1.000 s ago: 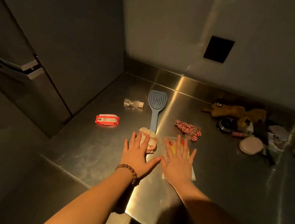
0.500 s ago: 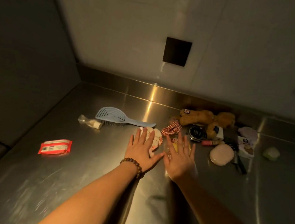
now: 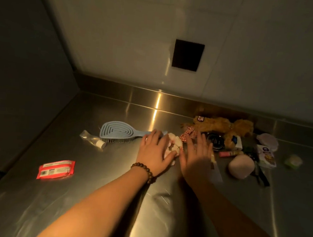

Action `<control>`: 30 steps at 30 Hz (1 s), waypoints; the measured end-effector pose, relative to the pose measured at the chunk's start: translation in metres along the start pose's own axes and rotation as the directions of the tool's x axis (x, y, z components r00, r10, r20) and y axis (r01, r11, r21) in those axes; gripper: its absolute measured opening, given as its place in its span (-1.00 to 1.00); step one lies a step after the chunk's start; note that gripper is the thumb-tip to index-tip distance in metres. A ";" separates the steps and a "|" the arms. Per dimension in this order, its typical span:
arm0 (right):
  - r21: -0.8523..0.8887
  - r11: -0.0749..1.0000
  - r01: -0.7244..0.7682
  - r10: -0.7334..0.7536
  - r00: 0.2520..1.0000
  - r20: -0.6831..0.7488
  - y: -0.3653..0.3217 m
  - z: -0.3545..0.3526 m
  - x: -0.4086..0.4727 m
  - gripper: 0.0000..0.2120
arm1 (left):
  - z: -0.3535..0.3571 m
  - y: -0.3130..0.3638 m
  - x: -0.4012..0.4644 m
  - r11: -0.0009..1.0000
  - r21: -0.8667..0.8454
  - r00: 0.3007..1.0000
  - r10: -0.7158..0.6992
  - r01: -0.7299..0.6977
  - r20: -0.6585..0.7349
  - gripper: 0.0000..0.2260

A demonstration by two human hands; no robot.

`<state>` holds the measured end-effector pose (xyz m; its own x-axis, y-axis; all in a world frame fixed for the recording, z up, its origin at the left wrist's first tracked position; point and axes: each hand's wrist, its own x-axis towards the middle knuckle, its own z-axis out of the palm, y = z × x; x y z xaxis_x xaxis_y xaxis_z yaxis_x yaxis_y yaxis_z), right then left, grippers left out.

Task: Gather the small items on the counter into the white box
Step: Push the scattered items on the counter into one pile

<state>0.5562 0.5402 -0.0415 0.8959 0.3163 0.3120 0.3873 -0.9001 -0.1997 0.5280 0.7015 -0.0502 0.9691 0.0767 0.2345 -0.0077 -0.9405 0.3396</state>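
My left hand (image 3: 152, 150), with a bead bracelet at the wrist, lies palm down on the steel counter (image 3: 97, 197). Its fingertips rest on the handle end of a blue hairbrush (image 3: 116, 132) and its thumb touches a white scrunchie (image 3: 176, 145). My right hand (image 3: 196, 155) lies flat beside it, fingers spread, over a yellow packet (image 3: 214, 167) that is mostly hidden. Its fingertips are near a red-and-white checked scrunchie (image 3: 189, 133). Neither hand grips anything. The white box is not in view.
A clear small bottle (image 3: 94, 141) and a red packet (image 3: 56, 169) lie to the left. To the right lie a brown plush toy (image 3: 222, 125), black tin (image 3: 215, 141), pink tube (image 3: 227, 154), pink round case (image 3: 240, 167) and small carton (image 3: 266, 158). Walls close the back and left.
Both hands have slid away from me across the counter. The left now covers part of the white scrunchie and reaches the brush handle. The view has swung right.
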 end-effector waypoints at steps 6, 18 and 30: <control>0.087 0.981 0.172 -0.188 0.950 0.250 -0.072 0.019 0.046 -0.43 | -0.040 -0.095 -0.005 0.976 0.119 0.981 -0.175 0.183 -0.080 -0.29; 0.041 0.966 0.255 -0.250 0.881 0.401 -0.111 0.066 0.082 -0.48 | -0.060 -0.168 0.015 0.960 0.145 0.951 -0.261 0.238 0.167 0.04; -0.055 0.986 0.154 -0.152 0.987 0.045 -0.021 -0.014 0.114 -0.51 | -0.051 -0.071 0.092 0.986 -0.130 0.994 -0.107 0.107 0.007 -0.04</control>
<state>0.6467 0.5907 0.0114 0.8356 0.4625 0.2965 0.5082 -0.8557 -0.0974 0.6051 0.7919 -0.0057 0.9661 0.1747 0.1902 0.0642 -0.8758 0.4783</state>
